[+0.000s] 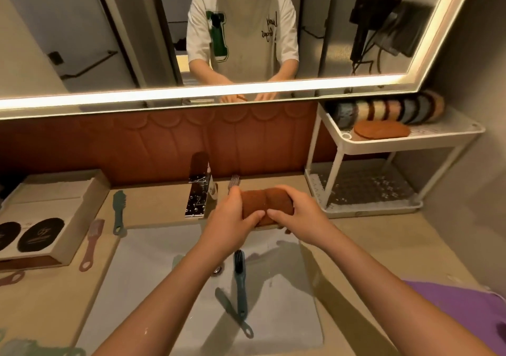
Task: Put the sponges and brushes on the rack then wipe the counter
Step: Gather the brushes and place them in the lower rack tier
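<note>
A brown sponge (267, 201) is folded between both hands above the back of the sink (153, 281). My left hand (232, 213) grips its left end and my right hand (298, 213) its right end. Two dark teal brushes (239, 281) (232, 312) lie crossed in the basin. On the left counter lie a teal brush (119, 207) and a pink brush (91, 243). The white two-tier rack (410, 136) stands at the back right, its top shelf holding a row of round sponges (388, 109) and a flat brown sponge (382, 129).
A chrome faucet (198, 194) rises behind the sink, with a fork-like tool (234, 181) beside it. A cardboard box with black oval pads (41, 232) sits far left. A purple cloth (465, 314) lies at the right front. A mirror fills the wall.
</note>
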A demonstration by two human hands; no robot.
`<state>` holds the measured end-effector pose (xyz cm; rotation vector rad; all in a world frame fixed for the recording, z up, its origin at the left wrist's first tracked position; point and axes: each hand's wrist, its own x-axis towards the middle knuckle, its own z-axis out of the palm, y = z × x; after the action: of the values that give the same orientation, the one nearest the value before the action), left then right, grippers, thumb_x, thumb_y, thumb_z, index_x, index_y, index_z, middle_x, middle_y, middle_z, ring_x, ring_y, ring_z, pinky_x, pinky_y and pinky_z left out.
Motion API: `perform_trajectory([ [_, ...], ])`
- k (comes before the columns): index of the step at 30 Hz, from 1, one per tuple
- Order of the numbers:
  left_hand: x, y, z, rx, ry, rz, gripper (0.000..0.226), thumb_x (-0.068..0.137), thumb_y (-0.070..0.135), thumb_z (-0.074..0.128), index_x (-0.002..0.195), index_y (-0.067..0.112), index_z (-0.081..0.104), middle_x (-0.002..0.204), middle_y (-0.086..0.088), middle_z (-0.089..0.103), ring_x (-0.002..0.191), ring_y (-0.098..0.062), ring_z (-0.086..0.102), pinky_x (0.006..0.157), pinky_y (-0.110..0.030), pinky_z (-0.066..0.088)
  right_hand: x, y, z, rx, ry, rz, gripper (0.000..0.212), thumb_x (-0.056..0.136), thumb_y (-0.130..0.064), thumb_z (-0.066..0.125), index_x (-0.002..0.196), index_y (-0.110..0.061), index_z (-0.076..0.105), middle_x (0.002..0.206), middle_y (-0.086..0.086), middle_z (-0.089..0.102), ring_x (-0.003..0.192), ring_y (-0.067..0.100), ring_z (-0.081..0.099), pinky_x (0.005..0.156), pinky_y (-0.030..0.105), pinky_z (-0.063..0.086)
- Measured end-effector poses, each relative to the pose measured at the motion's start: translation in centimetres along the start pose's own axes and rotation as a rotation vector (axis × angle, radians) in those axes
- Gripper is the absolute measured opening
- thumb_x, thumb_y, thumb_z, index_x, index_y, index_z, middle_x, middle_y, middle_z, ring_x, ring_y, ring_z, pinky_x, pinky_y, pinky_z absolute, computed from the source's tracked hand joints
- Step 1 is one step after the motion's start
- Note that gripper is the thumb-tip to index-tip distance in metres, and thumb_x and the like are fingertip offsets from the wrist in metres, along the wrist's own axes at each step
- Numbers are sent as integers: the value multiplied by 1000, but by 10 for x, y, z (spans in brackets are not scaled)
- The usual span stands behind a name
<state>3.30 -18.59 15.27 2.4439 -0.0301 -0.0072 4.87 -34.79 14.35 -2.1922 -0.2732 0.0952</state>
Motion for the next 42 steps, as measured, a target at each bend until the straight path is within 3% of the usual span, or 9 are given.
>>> perform_trajectory([
  [3,9,24,1,5,65,92,36,82,41,63,108,22,46,97,4,56,90,-16,57,76,-35,48,6,11,-34,-46,-5,-8,59,83,-39,66,136,-30,42,125,-8,56,114,13,55,97,35,48],
  [6,20,50,2,-105,52,163,38,86,35,61,117,21,44,107,0,52,97,-16,54,76,-26,41,10,12,-64,-2,39,-23,69,83,-36,67,142,-30,33,139,-5,47,124,14,47,100,30,44],
  [11,42,93,3,-306,18,166,55,85,23,64,131,19,34,125,-4,45,107,-18,53,84,-24,46,16,12,-114,103,240,-50,62,85,-31,66,140,-26,37,124,-6,48,107,7,50,84,20,45],
  [15,54,131,8,-533,-6,187,42,89,18,60,123,18,36,105,9,51,93,-6,56,65,-12,51,18,15,-150,296,357,-30,50,90,-29,59,136,-23,41,121,-7,52,103,9,59,81,23,55],
  [19,75,169,22,-567,9,245,38,89,21,60,121,20,39,101,12,51,95,-6,55,78,-19,50,22,24,-186,441,434,-8,34,93,-27,56,126,-25,49,103,-12,56,92,2,59,72,17,54],
  [26,126,217,63,-281,18,406,41,89,29,58,124,17,40,122,-5,52,110,-20,53,94,-41,49,47,54,-233,459,610,79,25,91,-25,59,114,-28,49,115,-1,55,107,21,57,88,38,55],
  [30,145,219,81,186,78,485,51,90,44,51,133,23,37,137,-3,45,124,-24,40,104,-42,31,55,76,-260,336,809,107,31,91,-22,58,122,-20,50,124,3,52,107,13,48,88,31,48],
  [33,152,211,95,439,-12,500,58,92,51,42,142,26,29,147,-1,34,135,-24,30,112,-44,20,56,92,-273,205,925,136,34,90,-18,59,123,-15,51,126,9,50,107,17,49,87,26,40],
  [42,147,192,122,596,70,522,56,96,52,16,146,27,22,152,2,26,140,-19,22,116,-39,14,58,123,-286,-73,968,219,43,90,-9,55,132,-14,48,131,17,44,117,31,50,101,34,39],
])
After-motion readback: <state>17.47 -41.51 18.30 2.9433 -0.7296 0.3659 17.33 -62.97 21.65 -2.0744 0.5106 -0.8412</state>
